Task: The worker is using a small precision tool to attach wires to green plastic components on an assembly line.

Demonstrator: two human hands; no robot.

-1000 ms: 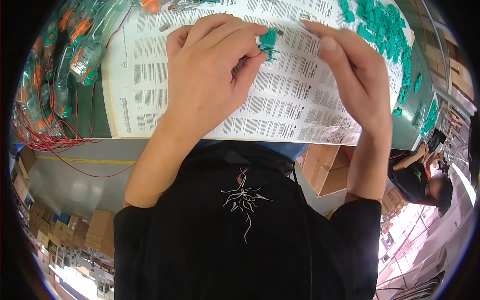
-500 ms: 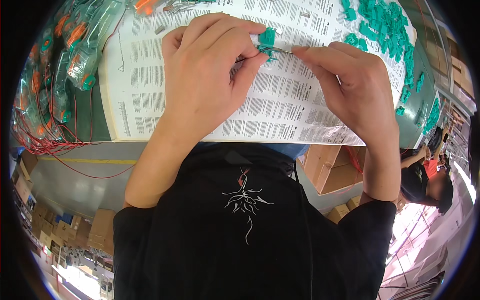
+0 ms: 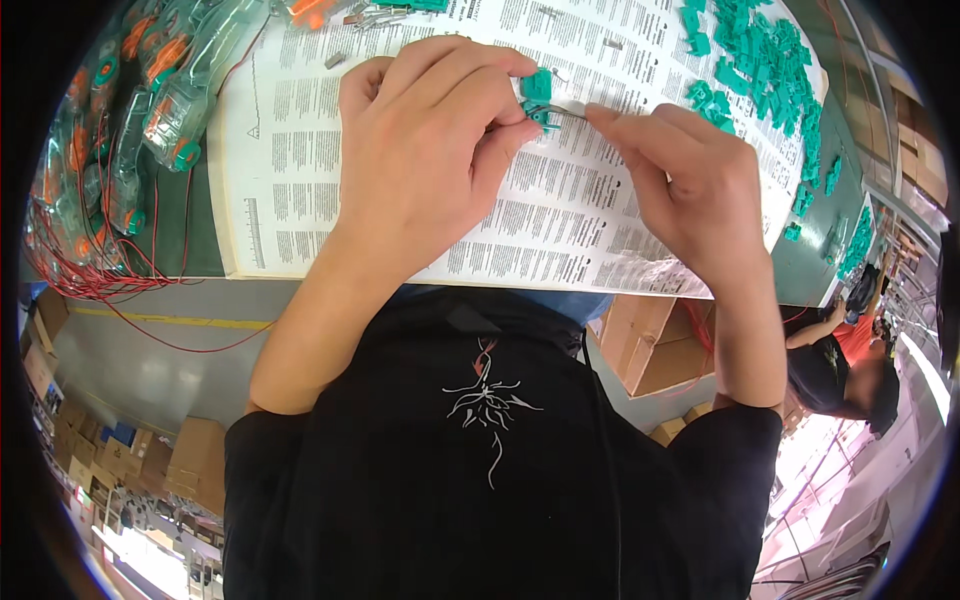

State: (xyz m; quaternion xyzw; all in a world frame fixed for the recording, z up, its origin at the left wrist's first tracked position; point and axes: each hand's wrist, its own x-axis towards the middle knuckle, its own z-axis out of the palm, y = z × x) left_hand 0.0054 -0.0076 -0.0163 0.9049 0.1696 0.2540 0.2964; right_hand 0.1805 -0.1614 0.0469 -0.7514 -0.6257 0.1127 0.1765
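Observation:
My left hand point(image 3: 430, 140) is closed, its thumb and fingertips pinching a small green plastic part point(image 3: 537, 86) over the printed sheet point(image 3: 300, 190). Part of that piece lies hidden behind the fingers. My right hand point(image 3: 690, 180) pinches a thin metal tool point(image 3: 572, 109) between thumb and forefinger. The tool's far end meets the lower side of the green part; most of its handle is covered by the fingers, so its exact kind does not show.
Loose green parts point(image 3: 765, 65) are heaped at the right. Clear-and-orange plastic housings point(image 3: 165, 125) with red wires point(image 3: 110, 285) crowd the left. Small metal pieces point(image 3: 385, 15) lie at the back. Below the table stands a cardboard box point(image 3: 655, 345); another person point(image 3: 845, 365) is far right.
The right hand has moved slightly left and down, showing more of the tool. Both hands keep their pinch, with the green part held in nearly the same place.

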